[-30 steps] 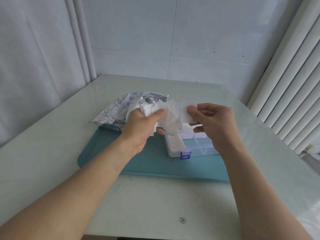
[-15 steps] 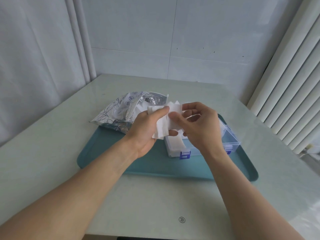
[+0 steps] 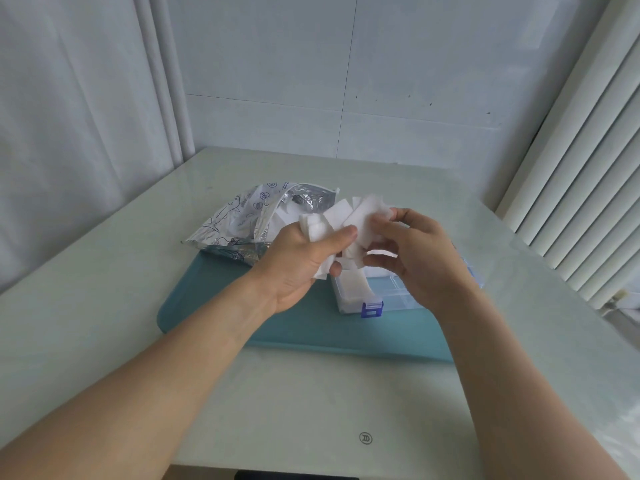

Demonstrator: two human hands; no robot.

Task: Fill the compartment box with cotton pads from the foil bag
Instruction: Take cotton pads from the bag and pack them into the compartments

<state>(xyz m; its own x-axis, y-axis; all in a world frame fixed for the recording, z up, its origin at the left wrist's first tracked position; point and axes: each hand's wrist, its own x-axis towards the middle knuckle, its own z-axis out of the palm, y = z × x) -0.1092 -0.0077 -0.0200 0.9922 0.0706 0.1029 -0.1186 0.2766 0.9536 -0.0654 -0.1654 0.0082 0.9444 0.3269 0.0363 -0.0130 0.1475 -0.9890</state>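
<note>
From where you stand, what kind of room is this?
Probably a plain indoor room set up as a work corner, not clearly a home or shop: a pale glossy table pushed against bare tiled walls, with a curtain on one side and a white ribbed radiator on the other.

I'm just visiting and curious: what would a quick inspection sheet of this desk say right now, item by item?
Surface: pale table with a teal tray on it.
Job's things: foil bag lying open, partly on the tray's far left corner; clear box with blue latch on the tray, near-left compartment holding pads; a bunch of cotton pads held above the box.
Clutter: nothing seen.
Hands: left hand grips the bunch; right hand pinches pads at its top.
Cables: nothing seen.
Surroundings: white tiled wall behind, curtain at left, vertical slats at right.
</note>
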